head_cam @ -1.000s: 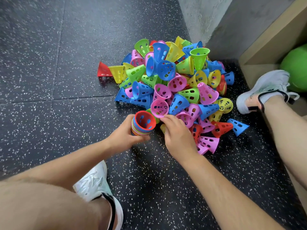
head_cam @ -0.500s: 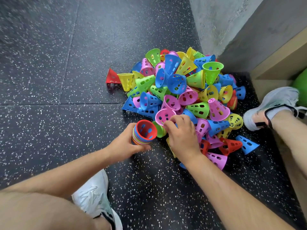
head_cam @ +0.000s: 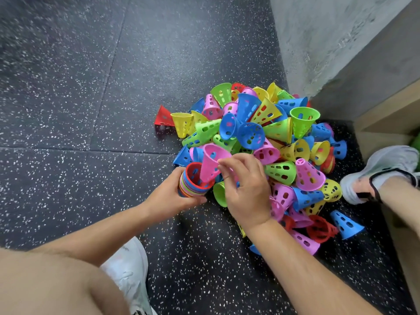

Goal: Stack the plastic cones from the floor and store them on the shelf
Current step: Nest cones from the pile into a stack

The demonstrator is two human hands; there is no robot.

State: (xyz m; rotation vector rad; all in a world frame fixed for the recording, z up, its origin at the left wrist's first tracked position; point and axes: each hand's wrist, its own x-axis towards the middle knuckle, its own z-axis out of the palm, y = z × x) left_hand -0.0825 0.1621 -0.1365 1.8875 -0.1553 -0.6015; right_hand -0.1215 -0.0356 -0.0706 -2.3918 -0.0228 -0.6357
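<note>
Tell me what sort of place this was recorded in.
Probably a gym or sports training room: black speckled rubber floor tiles, a pile of perforated plastic training cones, and a green shape, perhaps an exercise ball, in the wooden shelf.

The cones [head_cam: 261, 137] are pink, blue, green, yellow and red; the floor [head_cam: 91, 87] is black with white specks; the shoes [head_cam: 384, 167] are white.

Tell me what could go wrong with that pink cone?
The pink cone is tilted as its narrow end points into the stack in the left hand, so it might jam crooked. The right hand pinches only its rim, so it could slip. That hand hovers by the loose pile and might knock it.
</note>
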